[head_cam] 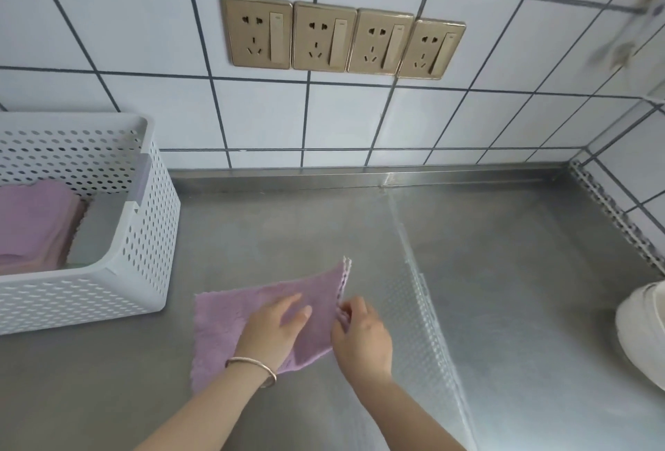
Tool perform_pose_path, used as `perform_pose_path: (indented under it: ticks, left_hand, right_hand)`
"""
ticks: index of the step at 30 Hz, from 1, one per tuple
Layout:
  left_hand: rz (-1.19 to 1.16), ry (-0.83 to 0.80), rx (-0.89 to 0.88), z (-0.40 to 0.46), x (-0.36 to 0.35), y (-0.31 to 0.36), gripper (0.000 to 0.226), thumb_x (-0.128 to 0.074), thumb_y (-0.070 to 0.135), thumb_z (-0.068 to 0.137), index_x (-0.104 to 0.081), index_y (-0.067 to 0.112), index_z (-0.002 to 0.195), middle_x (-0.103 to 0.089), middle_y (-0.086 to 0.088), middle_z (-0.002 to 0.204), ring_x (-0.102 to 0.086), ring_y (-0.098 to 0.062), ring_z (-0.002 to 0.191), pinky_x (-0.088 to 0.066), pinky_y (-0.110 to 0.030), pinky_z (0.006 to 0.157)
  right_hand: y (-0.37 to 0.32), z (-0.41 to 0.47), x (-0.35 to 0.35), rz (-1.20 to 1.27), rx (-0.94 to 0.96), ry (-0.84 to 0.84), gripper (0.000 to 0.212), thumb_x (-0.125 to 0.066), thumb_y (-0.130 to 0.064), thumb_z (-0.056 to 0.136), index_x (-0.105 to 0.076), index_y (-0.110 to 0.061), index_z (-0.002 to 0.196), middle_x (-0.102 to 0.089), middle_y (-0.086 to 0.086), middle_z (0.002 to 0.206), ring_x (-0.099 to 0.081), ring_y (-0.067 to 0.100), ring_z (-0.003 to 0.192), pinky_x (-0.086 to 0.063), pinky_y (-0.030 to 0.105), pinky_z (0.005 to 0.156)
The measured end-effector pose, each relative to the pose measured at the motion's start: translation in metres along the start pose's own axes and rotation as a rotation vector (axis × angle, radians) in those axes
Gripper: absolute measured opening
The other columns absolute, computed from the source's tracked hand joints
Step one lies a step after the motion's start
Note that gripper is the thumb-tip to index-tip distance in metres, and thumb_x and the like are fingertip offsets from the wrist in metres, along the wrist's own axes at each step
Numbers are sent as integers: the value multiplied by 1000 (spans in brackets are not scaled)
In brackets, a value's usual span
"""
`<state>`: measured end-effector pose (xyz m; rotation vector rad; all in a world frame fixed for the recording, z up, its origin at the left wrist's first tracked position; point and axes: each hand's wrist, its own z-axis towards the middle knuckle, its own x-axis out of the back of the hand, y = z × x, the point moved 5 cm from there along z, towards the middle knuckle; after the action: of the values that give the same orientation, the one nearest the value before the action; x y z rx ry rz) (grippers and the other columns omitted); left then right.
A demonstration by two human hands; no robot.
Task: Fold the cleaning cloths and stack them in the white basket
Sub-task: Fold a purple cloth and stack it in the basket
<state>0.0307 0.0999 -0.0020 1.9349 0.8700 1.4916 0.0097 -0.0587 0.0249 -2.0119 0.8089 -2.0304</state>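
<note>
Done so far: folded purple and pink cloths [32,220] already stacked inside the white basket [144,234], at the far left of the steel table [273,220]; stack filled the left part of the basket, with bare floor showing on its right.
In hand: one purple cleaning cloth [223,321] lay on the table near the front edge, just right of the basket and apart from it; looked doubled over already, with two scalloped edges lined up along its right side.
Left hand [273,328]: lay flat on the cloth with fingers straight, pressing it down; bangle [252,368] on the wrist.
Right hand [360,335]: pinched the cloth's right edge between thumb and fingers, judged ready to carry that edge over for another fold.
Left to do: judged as finishing the fold, then lifting the cloth leftward onto the stack; no other loose cloths in view, so possibly the last, though not certain.
Around: four gold wall sockets [342,38] on the white tiled wall behind; white rounded vessel [644,328] at the right edge, only partly in view, kind unclear; blurred object at the upper right corner, not identifiable.
In the way: nothing between cloth and basket; near rim of the basket to be cleared on the way in.
</note>
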Motion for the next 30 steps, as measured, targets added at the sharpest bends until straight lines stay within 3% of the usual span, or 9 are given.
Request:
perform_pose_path:
  ticks: [1,4,6,9,12,16,19,24,30]
  left_hand:
    - [-100,-41,100,-1,-1,3,37,-49,42,90,-62,24,120,-63,5,121,-56,-17,115,-41,-28,97]
    - [-117,-58,51,-1,7,19,21,-49,38,91,-66,27,95,-72,3,93,-63,-17,90,-47,-31,82]
    - [-138,-93,63,2,11,19,24,-49,30,91,-55,21,70,-63,1,69,-55,-17,68,-44,-33,69]
    - [-103,-142,129,4,16,7,31,-47,14,91,-39,19,61,-44,1,57,-39,-16,57,-34,-29,57]
    - [-114,-148,197,3,19,-9,31,-43,10,93,-42,18,63,-44,1,59,-38,-15,57,-33,-28,58]
    - [-287,-90,307,-4,31,-22,20,-40,14,97,-57,10,88,-58,-8,77,-52,-24,74,-39,-27,51]
    - [-357,11,349,-13,42,-36,23,-41,19,97,-62,10,101,-66,-10,97,-58,-29,89,-47,-34,72]
    - [-296,98,364,-21,55,-68,17,-44,21,96,-61,16,96,-67,-12,101,-60,-31,96,-46,-40,89]
    - [-17,153,447,-26,63,-98,22,-46,26,93,-56,13,107,-66,-12,100,-58,-33,92,-41,-32,71]
  right_hand:
    - [-12,-4,-1,-10,106,48,9,-56,-18,67,-57,-21,75,-58,-6,68,-60,18,62,-39,23,48]
    - [-40,-19,-12,-37,376,90,14,-50,-23,59,-50,-24,72,-52,-8,60,-51,15,55,-37,22,48]
    - [-50,-28,-18,-17,487,106,17,-47,-20,60,-40,-25,75,-49,-8,63,-45,14,59,-29,21,54]
    - [-55,-41,-29,61,645,135,18,-51,-14,62,-43,-25,74,-45,-10,73,-40,16,65,-25,23,56]
    - [-56,-49,-35,112,754,137,27,-55,-14,64,-51,-25,88,-46,-10,92,-41,15,75,-31,22,63]
    - [-47,-46,-50,12,612,-14,62,-48,-24,64,-44,-23,126,-48,-2,132,-47,12,104,-42,20,82]
    - [-38,-44,-66,-128,540,-134,73,-35,-24,64,-38,-16,137,-40,1,143,-39,15,125,-52,27,89]
    - [-37,-51,-86,-180,542,-246,87,-29,-16,65,-5,-14,150,-33,0,147,-49,17,127,-53,35,89]
    - [-37,-54,-104,-216,599,-223,85,-24,-12,66,-6,-12,150,-1,2,157,-51,21,125,-52,37,87]
